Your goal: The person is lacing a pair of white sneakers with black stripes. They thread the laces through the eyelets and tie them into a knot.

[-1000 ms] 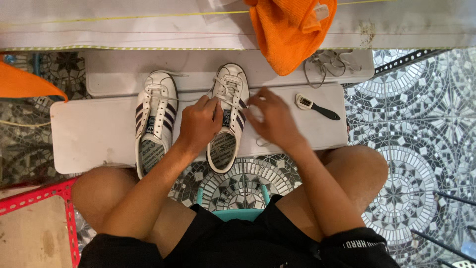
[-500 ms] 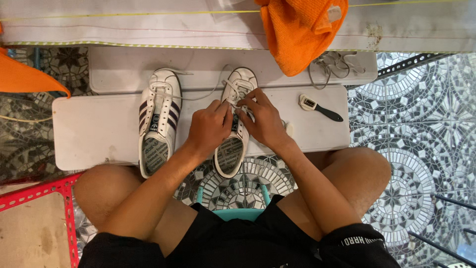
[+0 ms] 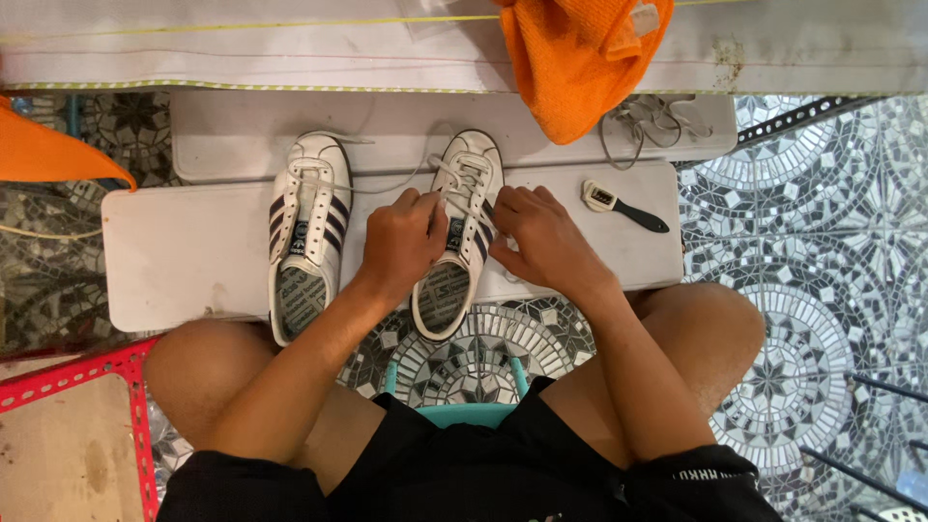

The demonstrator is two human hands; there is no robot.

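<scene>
Head view showed both hands working the laces of the right-hand white sneaker [image 3: 462, 232], which lay toe away on the white table [image 3: 184, 261] with its heel past the near edge. The left hand [image 3: 404, 242] was curled against the shoe's left side, fingers pinching at the lacing; the right hand [image 3: 541, 237] pressed the other side, fingers bent around a lace. Doing this well probably meant holding the shoe steady and drawing each lace evenly. Its pair [image 3: 307, 227] lay just beside it, untouched.
</scene>
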